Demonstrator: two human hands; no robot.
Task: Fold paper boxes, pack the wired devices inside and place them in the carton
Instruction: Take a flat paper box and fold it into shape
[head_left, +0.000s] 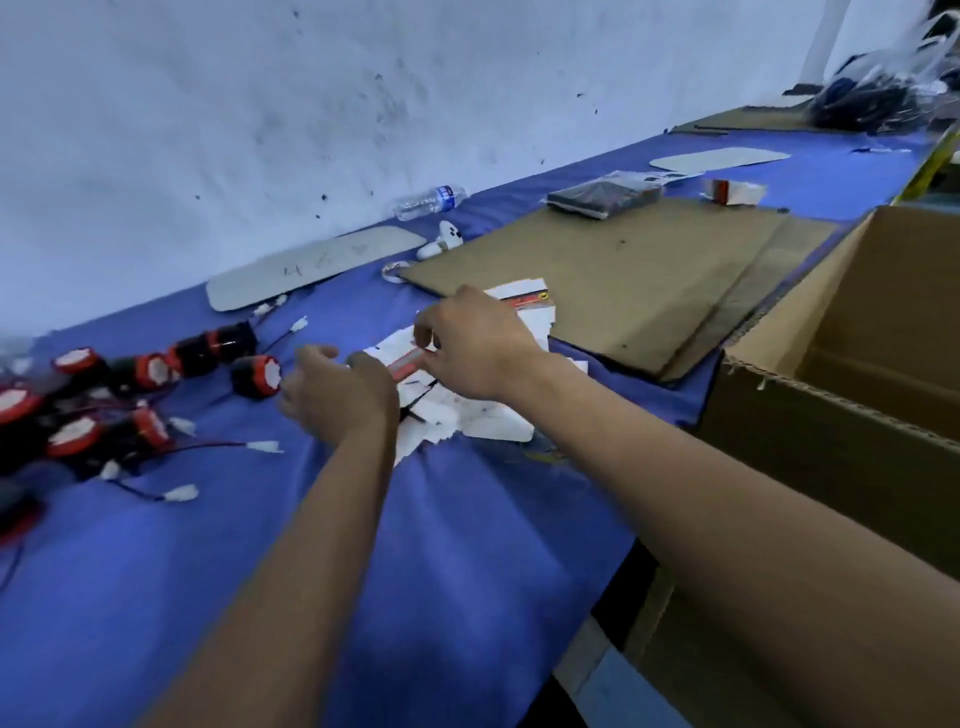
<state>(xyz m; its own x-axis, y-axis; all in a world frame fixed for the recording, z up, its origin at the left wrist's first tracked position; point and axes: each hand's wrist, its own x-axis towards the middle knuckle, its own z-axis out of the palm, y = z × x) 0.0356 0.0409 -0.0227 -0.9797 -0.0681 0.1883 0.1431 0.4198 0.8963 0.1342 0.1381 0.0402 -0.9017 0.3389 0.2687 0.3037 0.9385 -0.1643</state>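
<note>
Carton (852, 395) at right, open, visible part shows nothing inside. Right hand (478, 345) pinches a flat paper box (415, 361) off the pile; left hand (337, 392) loosely curled beside it, grip unclear. Wired devices (156, 374) loose at left.

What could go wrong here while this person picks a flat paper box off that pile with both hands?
The flat paper boxes lie in a loose, overlapping pile, so the right hand might lift several at once or crease one. The wired devices lie close to the left hand with thin leads trailing across the blue cloth; a sweep of the arm could snag one. The carton stands off the table's edge, so a packed box could miss it.
</note>
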